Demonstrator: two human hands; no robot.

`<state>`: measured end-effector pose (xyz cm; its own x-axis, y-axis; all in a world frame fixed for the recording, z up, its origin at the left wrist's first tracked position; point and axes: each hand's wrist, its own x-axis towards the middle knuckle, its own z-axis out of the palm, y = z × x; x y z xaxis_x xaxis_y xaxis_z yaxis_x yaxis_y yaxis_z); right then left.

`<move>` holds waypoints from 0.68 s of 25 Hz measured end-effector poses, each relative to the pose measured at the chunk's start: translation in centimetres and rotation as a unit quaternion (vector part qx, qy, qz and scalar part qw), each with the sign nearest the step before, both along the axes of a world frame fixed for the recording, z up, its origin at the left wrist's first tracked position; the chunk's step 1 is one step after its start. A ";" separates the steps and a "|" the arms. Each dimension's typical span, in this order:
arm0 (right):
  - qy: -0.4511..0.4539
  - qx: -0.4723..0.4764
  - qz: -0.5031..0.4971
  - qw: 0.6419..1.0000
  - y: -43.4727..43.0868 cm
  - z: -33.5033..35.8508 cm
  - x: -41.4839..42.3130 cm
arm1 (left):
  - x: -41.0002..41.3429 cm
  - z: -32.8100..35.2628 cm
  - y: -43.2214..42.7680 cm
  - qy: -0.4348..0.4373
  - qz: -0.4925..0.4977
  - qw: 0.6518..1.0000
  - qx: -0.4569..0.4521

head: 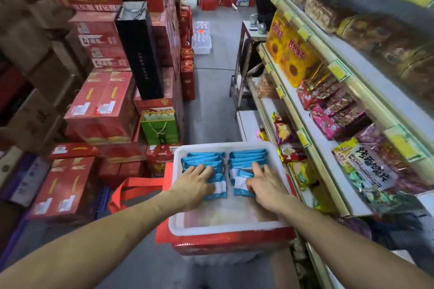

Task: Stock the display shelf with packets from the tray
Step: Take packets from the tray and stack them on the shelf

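A white plastic tray (pixel 225 146) sits on a red carton (pixel 230 244) in front of me. It holds two rows of blue-and-white packets, a left row (pixel 204 159) and a right row (pixel 247 157). My left hand (pixel 197 183) lies on the near end of the left row with its fingers spread flat over the packets. My right hand (pixel 265 185) is at the near end of the right row, and its thumb and fingers pinch one packet (pixel 243 182) that is tilted up. The display shelf (pixel 312 124) runs along the right.
The shelf tiers carry yellow biscuit packs (pixel 291 54), pink and red snack bags (pixel 333 112) and a large printed bag (pixel 366 166). Stacked red cartons (pixel 103 105) and a green gift bag (pixel 159 126) line the left. A red bag handle (pixel 126 190) hangs beside the tray. The grey aisle floor (pixel 211 105) runs ahead.
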<state>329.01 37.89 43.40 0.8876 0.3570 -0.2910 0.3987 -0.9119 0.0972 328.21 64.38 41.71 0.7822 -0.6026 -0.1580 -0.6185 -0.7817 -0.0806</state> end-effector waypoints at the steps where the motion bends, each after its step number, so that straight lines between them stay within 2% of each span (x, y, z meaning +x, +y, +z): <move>1: 0.000 -0.002 -0.001 1.000 0.0 -0.2 -0.1 | -0.2 -0.3 0.0 -0.009 0.001 1.000 0.000; 6: 0.036 0.000 0.011 0.999 0.1 -0.1 -0.3 | -0.5 -0.1 -0.9 -0.007 0.033 0.999 0.010; 10: 0.065 0.058 0.006 0.996 -0.8 1.5 -0.4 | -0.5 0.6 -1.4 0.093 0.023 0.994 0.042; 13: 0.120 0.099 0.005 0.988 -1.8 4.4 0.0 | 0.6 2.2 -0.7 0.146 -0.003 0.989 -0.014; 17: 0.081 0.084 0.018 0.993 -3.4 12.3 1.3 | 5.2 9.2 -1.1 0.136 -0.018 0.986 -0.099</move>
